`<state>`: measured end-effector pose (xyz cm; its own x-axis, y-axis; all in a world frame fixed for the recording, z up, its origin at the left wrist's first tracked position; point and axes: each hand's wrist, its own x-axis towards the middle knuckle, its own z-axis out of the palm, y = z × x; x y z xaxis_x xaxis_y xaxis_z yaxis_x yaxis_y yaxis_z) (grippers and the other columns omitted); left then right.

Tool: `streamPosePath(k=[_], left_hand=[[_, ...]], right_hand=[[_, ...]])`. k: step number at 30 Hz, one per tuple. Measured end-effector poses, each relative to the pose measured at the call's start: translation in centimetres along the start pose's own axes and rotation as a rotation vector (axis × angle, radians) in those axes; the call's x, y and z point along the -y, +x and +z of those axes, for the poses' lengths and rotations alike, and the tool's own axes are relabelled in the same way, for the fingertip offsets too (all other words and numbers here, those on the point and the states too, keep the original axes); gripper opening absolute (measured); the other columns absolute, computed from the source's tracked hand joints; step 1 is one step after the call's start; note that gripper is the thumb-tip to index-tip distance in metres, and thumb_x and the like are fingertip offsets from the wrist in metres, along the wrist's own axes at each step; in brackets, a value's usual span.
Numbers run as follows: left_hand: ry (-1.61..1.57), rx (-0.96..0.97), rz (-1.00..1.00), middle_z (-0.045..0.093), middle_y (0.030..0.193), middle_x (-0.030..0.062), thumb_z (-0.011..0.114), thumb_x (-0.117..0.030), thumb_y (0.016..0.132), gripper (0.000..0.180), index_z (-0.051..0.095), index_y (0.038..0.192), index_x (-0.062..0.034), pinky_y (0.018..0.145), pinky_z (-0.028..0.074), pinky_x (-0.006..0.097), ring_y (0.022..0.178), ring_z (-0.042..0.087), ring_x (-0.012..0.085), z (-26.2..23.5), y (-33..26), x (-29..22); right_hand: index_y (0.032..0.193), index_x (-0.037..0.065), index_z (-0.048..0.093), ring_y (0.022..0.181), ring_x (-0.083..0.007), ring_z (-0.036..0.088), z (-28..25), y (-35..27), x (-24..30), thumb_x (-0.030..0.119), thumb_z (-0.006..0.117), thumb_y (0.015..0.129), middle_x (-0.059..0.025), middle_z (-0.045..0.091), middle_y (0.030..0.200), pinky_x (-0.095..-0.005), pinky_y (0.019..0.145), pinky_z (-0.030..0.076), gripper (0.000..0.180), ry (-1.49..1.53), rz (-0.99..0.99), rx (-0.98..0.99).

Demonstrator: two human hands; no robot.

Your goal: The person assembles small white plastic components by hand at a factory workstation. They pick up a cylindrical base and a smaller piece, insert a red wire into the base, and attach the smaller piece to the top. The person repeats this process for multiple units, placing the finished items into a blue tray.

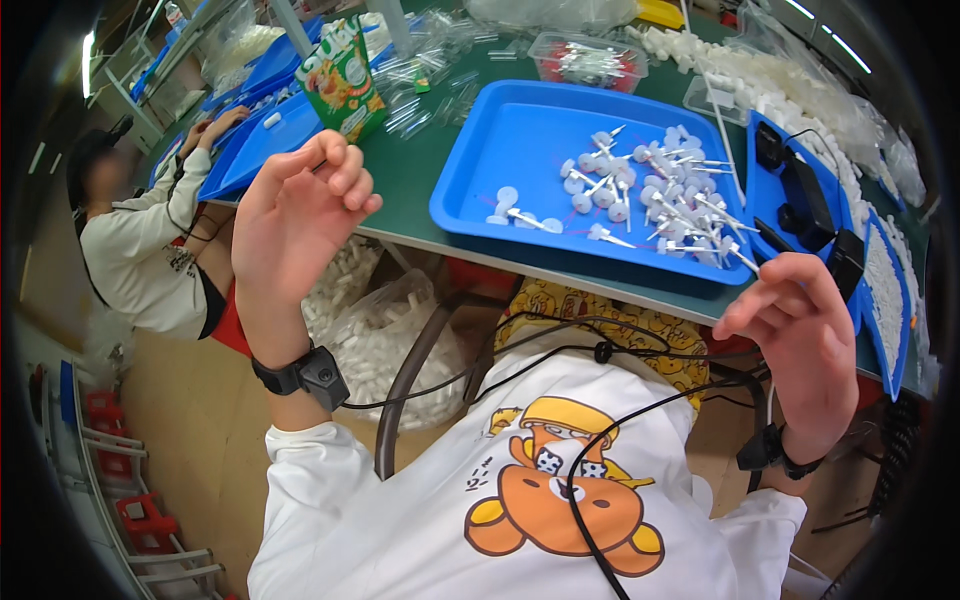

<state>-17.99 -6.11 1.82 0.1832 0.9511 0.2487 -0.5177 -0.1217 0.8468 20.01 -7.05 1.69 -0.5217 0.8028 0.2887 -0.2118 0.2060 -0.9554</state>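
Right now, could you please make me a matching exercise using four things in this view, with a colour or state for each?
Things:
1. large tray
2. left hand
3. snack bag
4. rectangular tub

Descriptions:
A. mostly green, left of the large tray
B. raised, fingers curled
C. see-through, with some red contents
D. blue, holding small whitish pieces

Pairs: 1-D, 2-B, 3-A, 4-C

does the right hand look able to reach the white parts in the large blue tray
Likely yes: the right hand is near the tray, and nothing seems to block the white parts.
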Motion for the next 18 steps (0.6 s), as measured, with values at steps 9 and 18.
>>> streamPosePath(k=[9, 18], left_hand=[[0.346, 0.417, 0.24, 0.039, 0.067, 0.0001, 0.033, -0.021, 0.092, 0.02, 0.043, 0.082, -0.0077, 0.072, 0.035, 0.029, 0.066, 0.043, 0.0126, 7.8, 5.6, -1.1], [0.288, 0.311, 0.377, 0.038, 0.062, -0.0001, 0.035, -0.019, 0.091, 0.02, 0.045, 0.079, -0.0065, 0.072, 0.036, 0.029, 0.062, 0.043, 0.0127, 9.0, 6.9, 0.0]], right_hand=[[0.104, -0.002, 0.053, 0.095, -0.0147, 0.055, -0.4, 4.9, 3.0, 0.016, 0.054, 0.085, -0.0089, 0.058, 0.1, -0.0296, 0.083, 0.043, 0.026, -0.423, 0.068, 0.055], [0.096, -0.003, 0.059, 0.078, -0.0207, 0.06, -2.9, 15.7, 2.8, 0.027, 0.054, 0.083, -0.0122, 0.062, 0.086, -0.0327, 0.072, 0.048, 0.033, -1.192, 0.164, 0.432]])
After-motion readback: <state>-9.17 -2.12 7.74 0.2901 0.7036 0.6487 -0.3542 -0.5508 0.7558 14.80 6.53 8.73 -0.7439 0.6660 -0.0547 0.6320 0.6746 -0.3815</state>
